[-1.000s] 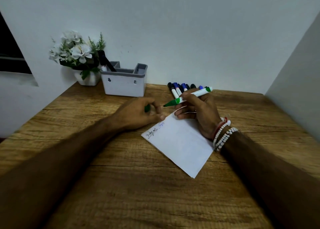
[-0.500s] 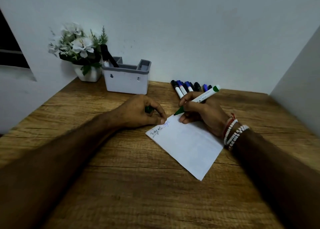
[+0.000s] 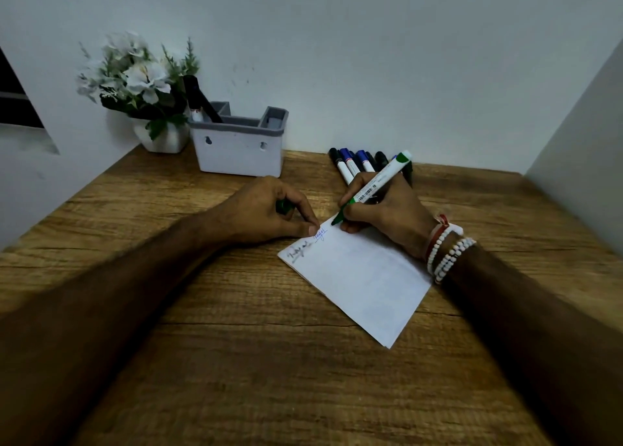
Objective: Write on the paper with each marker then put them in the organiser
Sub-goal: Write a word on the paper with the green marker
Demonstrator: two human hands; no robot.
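Green marker poised at the paper's far corner

The organiser (image 3: 239,152), with dark markers (image 3: 197,105) standing in its left end, sits beyond and left of the left hand (image 3: 263,213). That hand curls round the green cap (image 3: 282,206) and presses a fingertip on the paper (image 3: 357,283). Just right of it, the right hand (image 3: 387,213) pinches the green marker (image 3: 374,186), tip down at the sheet's corner. The spare markers (image 3: 354,162) lie in a row just beyond its knuckles.
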